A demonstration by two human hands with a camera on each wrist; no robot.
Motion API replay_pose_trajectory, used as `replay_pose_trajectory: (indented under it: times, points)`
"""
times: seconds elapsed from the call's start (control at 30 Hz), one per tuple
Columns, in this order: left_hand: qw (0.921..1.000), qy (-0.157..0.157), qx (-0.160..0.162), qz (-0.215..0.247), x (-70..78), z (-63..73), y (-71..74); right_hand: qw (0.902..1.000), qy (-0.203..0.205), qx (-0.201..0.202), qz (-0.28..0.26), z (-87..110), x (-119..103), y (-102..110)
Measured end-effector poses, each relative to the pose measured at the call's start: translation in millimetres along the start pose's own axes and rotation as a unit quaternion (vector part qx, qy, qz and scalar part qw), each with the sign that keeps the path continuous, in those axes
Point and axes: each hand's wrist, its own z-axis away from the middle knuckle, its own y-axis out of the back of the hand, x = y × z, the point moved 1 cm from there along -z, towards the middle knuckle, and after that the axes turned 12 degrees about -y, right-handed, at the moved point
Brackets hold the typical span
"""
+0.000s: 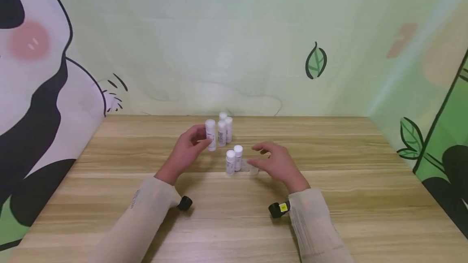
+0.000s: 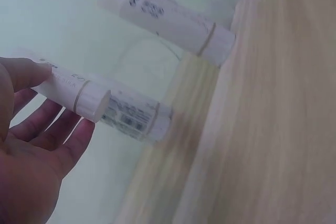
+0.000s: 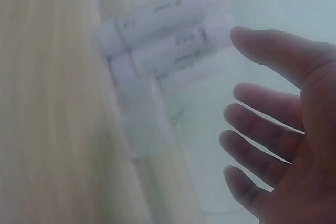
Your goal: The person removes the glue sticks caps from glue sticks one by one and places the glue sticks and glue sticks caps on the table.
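Observation:
My left hand (image 1: 184,149) pinches a white glue stick (image 1: 210,133) between thumb and fingers. In the left wrist view the base of this glue stick (image 2: 79,93) appears raised off the table. Just to its right stand several more white glue sticks (image 1: 222,133) in a tight group. Nearer me, two others (image 1: 230,163) stand side by side. My right hand (image 1: 279,163) is to the right of that pair, fingers spread and holding nothing. Below its fingertips are small clear pieces (image 1: 253,169), blurred as a translucent block (image 3: 142,119) in the right wrist view.
All of this is on a wood-grain table (image 1: 234,222). Behind it hangs a pale green backdrop (image 1: 234,52) printed with leaves and a panda. A black wrist camera (image 1: 185,203) sits below the left sleeve, another (image 1: 278,209) by the right.

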Motion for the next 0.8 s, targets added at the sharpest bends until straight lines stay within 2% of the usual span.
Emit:
replay_pose_trajectory:
  times: [0.23,0.4,0.57,0.8]
  points:
    - [0.999,-0.032,-0.028,0.012,24.3,10.9,-4.4,0.9986,0.028,0.018,-0.041,9.6,-21,5]
    - [0.9962,-0.059,-0.054,0.035,40.1,18.7,-12.5,0.9944,0.061,0.029,-0.082,18.5,-39,9]
    - [0.9936,-0.069,-0.074,0.05,52.6,24.0,-23.8,0.989,0.098,0.03,-0.107,29.0,-56,13]
    - [0.9912,-0.087,-0.09,0.046,67.6,31.8,-32.7,0.9816,0.122,0.039,-0.141,39.3,-71,12]
